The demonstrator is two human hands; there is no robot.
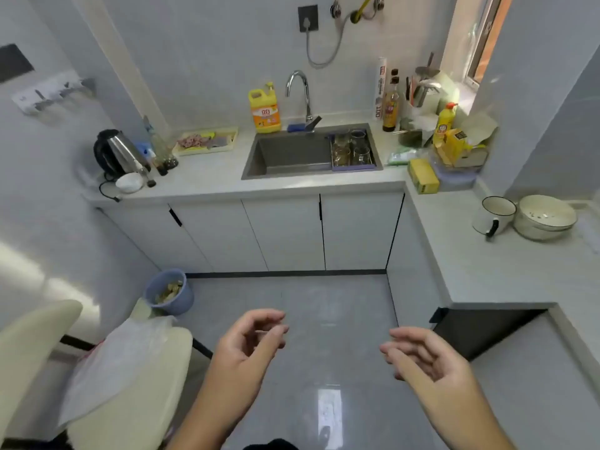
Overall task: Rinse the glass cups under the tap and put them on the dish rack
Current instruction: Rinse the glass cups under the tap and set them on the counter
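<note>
Several glass cups (352, 149) stand in a purple-rimmed dish rack (354, 168) set into the right end of the steel sink (285, 154). A chrome tap (300, 92) curves over the sink's back edge. My left hand (250, 339) and my right hand (422, 355) hover low over the floor, far from the counter. Both have loosely curled fingers and hold nothing.
A yellow detergent jug (264, 108) stands left of the tap, a kettle (117, 151) and white bowl (129, 182) at the counter's left. Bottles and boxes (451, 144) crowd the right corner. A mug (495, 214) and bowl (545, 217) sit on the side counter. Chair (130, 384) and bin (170, 292) stand left.
</note>
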